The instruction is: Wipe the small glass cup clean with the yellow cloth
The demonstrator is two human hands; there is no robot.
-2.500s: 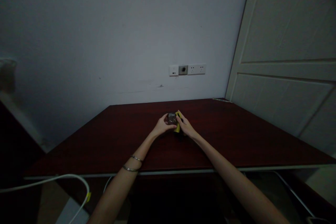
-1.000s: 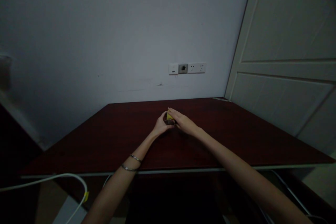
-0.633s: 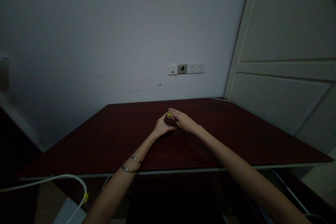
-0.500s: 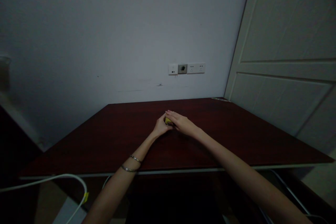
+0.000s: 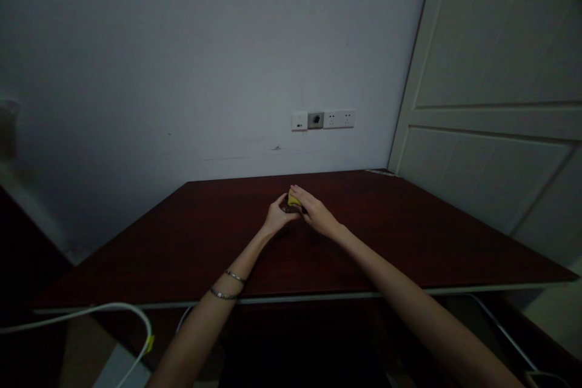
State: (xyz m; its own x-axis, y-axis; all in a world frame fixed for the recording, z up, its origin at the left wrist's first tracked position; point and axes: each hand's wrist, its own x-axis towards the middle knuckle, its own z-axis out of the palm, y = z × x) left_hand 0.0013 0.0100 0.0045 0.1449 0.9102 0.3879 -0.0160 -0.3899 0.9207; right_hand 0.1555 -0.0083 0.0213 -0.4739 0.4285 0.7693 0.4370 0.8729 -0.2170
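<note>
Over the middle of the dark red tabletop (image 5: pixel 218 242), my two hands meet. My left hand (image 5: pixel 276 217), with two silver bangles on its forearm, curls around a small dark, shiny thing (image 5: pixel 289 208) whose kind I cannot make out. My right hand (image 5: pixel 317 212) is closed over a small yellow piece (image 5: pixel 294 200), just above the dark thing. The right fingers hide much of the yellow piece, and whether it is soft or hard does not show. My left thumb reaches close to the right palm.
Behind the table a pale wall (image 5: pixel 227 73) carries a row of sockets (image 5: pixel 339 119). A white panelled door (image 5: pixel 491 121) stands along the right side. At the lower left, a white cable (image 5: pixel 118 305) with a yellow tag loops near the table's front edge.
My right hand has risen slightly with the yellow piece, and more of the dark thing shows below it. My left hand has stayed nearly in place.
</note>
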